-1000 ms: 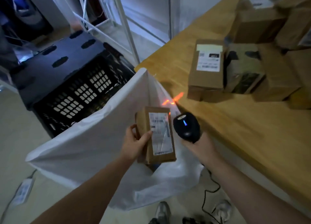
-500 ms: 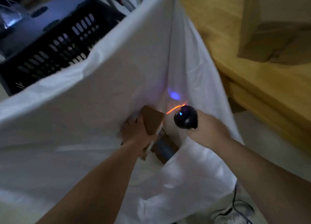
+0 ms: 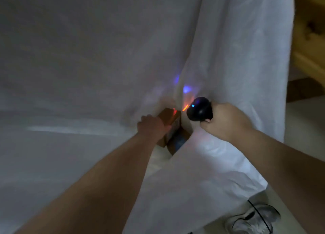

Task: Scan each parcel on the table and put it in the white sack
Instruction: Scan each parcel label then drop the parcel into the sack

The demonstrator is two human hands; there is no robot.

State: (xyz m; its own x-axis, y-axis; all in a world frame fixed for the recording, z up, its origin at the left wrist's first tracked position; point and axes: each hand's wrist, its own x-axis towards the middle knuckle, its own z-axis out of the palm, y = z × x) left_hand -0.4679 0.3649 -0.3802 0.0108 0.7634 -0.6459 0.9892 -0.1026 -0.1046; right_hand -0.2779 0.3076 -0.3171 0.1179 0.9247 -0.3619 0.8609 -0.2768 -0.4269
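Note:
The white sack (image 3: 88, 66) fills almost the whole view, its mouth open below me. My left hand (image 3: 152, 126) reaches deep into it and grips a small brown cardboard parcel (image 3: 171, 115) by its side. Another parcel (image 3: 177, 140) lies beneath it in the sack. My right hand (image 3: 225, 121) holds the black barcode scanner (image 3: 199, 109) at the sack's opening, just right of the parcel. Red and blue scanner light falls on the sack wall and the parcel's top edge.
The wooden table edge (image 3: 311, 40) shows at the far right. A grey shoe (image 3: 253, 219) and a black cable (image 3: 258, 214) are on the pale floor at the bottom right.
The view has dropped further into the sack. My left hand has lowered the parcel deeper inside, onto the parcel below. My right hand with the scanner has followed to the sack's opening.

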